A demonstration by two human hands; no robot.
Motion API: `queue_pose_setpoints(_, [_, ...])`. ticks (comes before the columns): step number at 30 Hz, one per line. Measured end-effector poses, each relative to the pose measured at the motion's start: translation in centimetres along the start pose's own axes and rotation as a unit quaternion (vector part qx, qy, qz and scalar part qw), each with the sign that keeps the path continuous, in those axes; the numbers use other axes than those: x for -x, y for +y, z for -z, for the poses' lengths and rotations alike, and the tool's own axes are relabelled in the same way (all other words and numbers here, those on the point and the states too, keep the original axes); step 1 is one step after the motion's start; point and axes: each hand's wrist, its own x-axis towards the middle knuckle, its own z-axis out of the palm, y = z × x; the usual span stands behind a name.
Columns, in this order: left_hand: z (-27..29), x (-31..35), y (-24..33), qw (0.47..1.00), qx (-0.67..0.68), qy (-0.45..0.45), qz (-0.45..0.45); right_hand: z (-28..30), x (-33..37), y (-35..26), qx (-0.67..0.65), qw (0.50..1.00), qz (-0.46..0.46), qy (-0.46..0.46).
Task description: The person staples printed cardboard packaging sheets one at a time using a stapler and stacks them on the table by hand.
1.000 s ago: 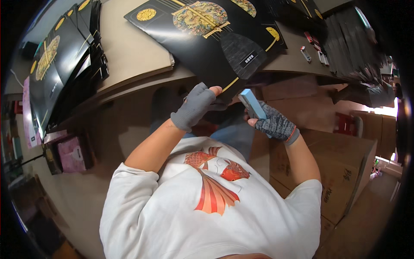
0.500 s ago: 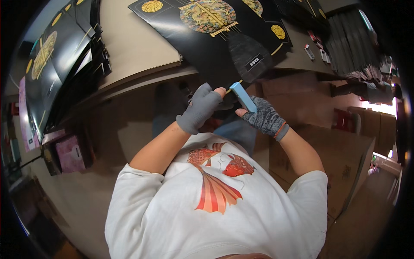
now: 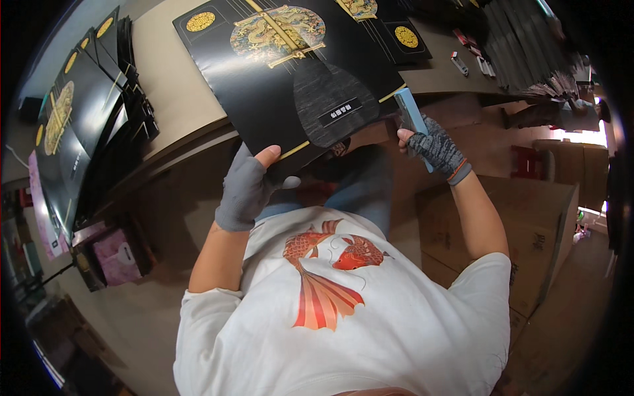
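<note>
A large black printed sheet (image 3: 257, 109), with gold and coloured ornament and a lute-like shape, hangs over the table's front edge toward me. My left hand (image 3: 243, 188), in a plain grey glove with the thumb tip bare, pinches its lower left corner, thumb on top. At the sheet's right edge is my right hand (image 3: 436, 146), in a dark speckled knit glove. It is closed on a slim light-blue block (image 3: 411, 113), held nearly upright with its top beside the sheet's corner. Whether the right fingers also touch the sheet, I cannot tell.
More black printed sheets (image 3: 63, 125) are stacked at the left. A thick dark stack (image 3: 518, 49) stands at the far right of the table (image 3: 175, 99), near a small white-and-red item (image 3: 459, 64). Cardboard boxes (image 3: 489, 231) stand below right, a pink box (image 3: 115, 257) below left.
My hands have moved apart, the left toward the left and nearer me, the right to the right with the blue block. The sheet has shifted left, its lower part now spread out.
</note>
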Motion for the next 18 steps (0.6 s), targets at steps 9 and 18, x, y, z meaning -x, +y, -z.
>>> queue_pose_setpoints(9, [0.0, 0.3, 0.5, 1.0, -0.015, 0.018, -0.002, -0.7, -0.5, -0.9, 0.097, 0.995, 0.014, 0.015])
queue_pose_setpoints(18, [-0.9, 1.5, 3.1, 0.997, -0.054, 0.028, -0.039, -1.5, -0.2, -0.6, 0.075, 0.996, -0.049, -0.001])
